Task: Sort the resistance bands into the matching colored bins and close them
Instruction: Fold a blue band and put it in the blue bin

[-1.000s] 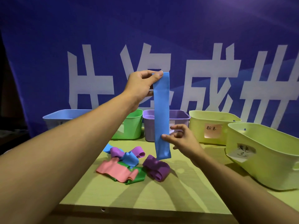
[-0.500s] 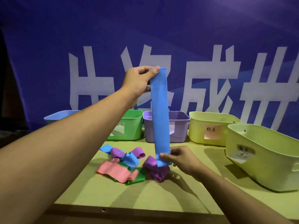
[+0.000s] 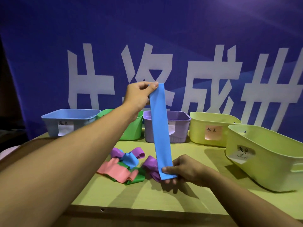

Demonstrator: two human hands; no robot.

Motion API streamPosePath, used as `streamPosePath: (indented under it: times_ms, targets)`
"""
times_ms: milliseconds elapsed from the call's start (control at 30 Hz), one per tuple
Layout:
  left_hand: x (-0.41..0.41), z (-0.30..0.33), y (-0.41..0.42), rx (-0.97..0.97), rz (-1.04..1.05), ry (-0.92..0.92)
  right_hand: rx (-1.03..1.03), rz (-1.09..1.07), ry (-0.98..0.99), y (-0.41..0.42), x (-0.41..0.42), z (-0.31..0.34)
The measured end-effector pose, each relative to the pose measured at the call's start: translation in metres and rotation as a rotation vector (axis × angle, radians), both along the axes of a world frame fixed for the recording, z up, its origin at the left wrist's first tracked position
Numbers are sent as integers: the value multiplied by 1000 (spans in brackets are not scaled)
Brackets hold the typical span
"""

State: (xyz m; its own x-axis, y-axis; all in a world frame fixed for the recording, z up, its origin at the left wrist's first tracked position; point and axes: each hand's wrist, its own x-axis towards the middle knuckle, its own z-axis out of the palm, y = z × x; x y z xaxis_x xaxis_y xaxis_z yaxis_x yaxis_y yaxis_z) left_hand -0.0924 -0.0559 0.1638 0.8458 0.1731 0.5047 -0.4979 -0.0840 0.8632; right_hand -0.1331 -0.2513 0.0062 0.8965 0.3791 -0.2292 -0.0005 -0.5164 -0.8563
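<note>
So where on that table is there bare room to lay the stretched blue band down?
Bare tabletop runs along the near edge, in front of the band pile and left of the big yellow-green bin. A narrower strip lies between the pile and the bin row. The middle is crowded: the pile, the blue band and the right hand.

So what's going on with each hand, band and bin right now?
left hand: pinches the band's top end, held high.
right hand: pinches the band's bottom end.
blue band: held stretched out, nearly upright.
pile of bands: loose on the table, unsorted.
blue bin: open, no lid.
green bin: open.
purple bin: open.
two yellow-green bins: open.
</note>
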Motion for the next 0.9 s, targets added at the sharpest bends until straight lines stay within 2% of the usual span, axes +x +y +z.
streamPosePath:
  times_ms: [100,267,367,433,533,600,767,900]
  targets:
    - [2,-9,-2,-13,-4,20,-52,-24,24,-2,2,0]
    - [7,-23,-2,10,10,37,-164,12,-53,-2,1,-8]
    - [11,-30,0,31,33,58,-146,45,-63,-1,1,-10]
    - [15,-36,3,43,41,81,-54,31,-61,-1,2,-9]
    - [21,-47,8,64,48,109,198,-69,-41,1,4,-5]
    - [25,-57,9,85,62,131,307,-127,-104,2,6,1]
    - [31,-97,12,163,3,274,457,-193,-245,5,10,25]
    - [22,-117,6,290,-102,329,558,-233,-185,9,15,35]
